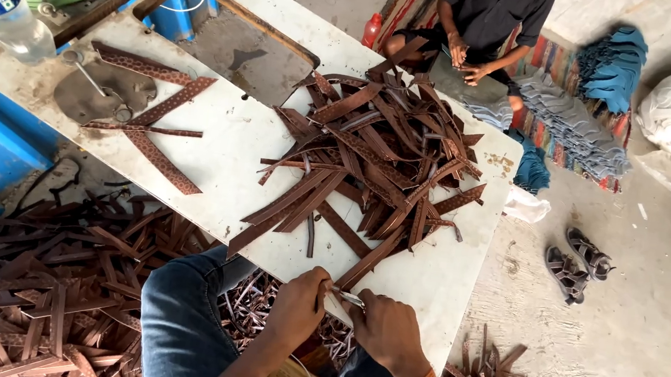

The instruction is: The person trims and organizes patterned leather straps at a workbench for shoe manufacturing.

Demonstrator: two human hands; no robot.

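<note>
- Table (227, 148) — white, worn top with a large pile of brown leather strips (376, 155) on its right half.
- A few patterned strips (156, 116) lie crossed near the left end, beside a grey metal plate (100, 93).
- Floor (636, 328) — more brown strips (42, 291) heaped beneath.

- The white worktable (215, 151) serves as landmark; a big tangled pile of brown leather strips (371, 163) lies on its right half.
- At the table's near edge, the left hand (298, 305) and the right hand (387, 331) meet, pinching a small metal tool (350, 298) and the end of one brown strip (370, 259) between them.
- On the table's far left lie a few patterned strips (155, 124) beside a clear plastic bottle (5, 8).
- Below the table's left side, cut strips (34, 290) litter the floor.
- Beyond the table's far edge another person (486, 21) sits by stacked blue-grey pieces (583, 123).
- Right of the table, a pair of sandals (577, 264) lies on the concrete.
</note>
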